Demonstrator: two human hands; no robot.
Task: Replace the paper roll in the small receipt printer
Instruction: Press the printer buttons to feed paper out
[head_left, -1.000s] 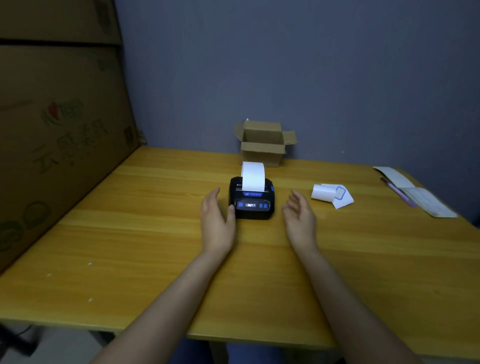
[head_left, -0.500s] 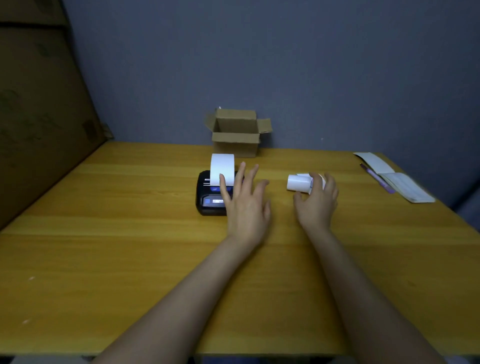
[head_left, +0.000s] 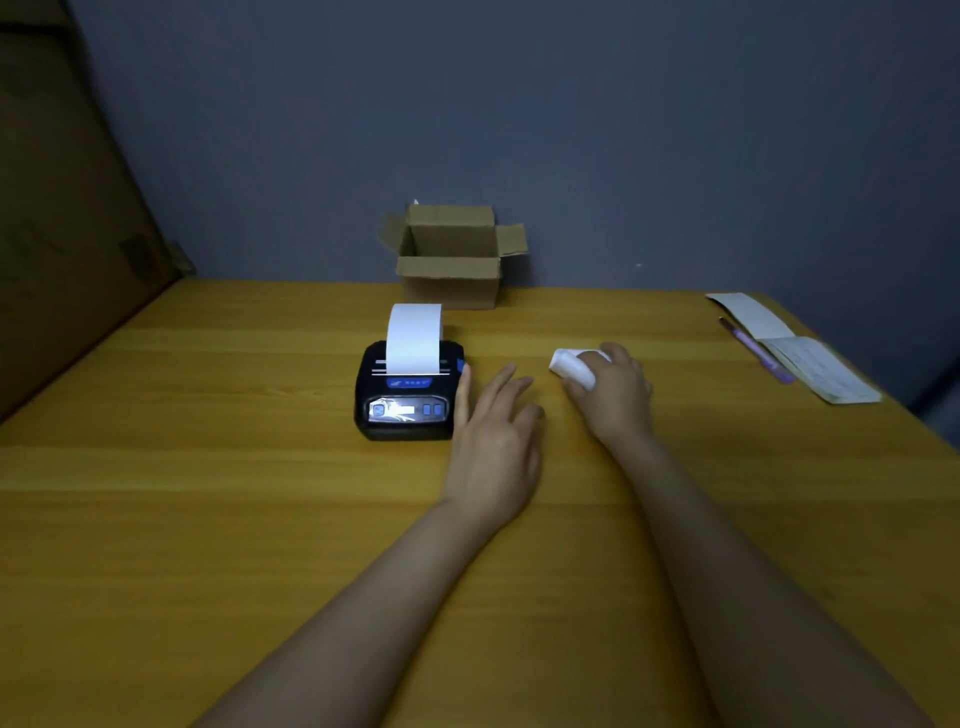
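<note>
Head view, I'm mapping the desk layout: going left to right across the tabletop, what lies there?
Black receipt printer with white paper strip → left hand → right hand on the white paper roll → purple pen → open booklet.

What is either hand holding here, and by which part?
The right hand grips the white paper roll around its curved side, near the right end. The left hand holds nothing; it lies open beside the printer.

Count of things on the wooden table

One printer, one loose paper roll, one open cardboard box, one pen, one booklet, two hands: left, right.
</note>
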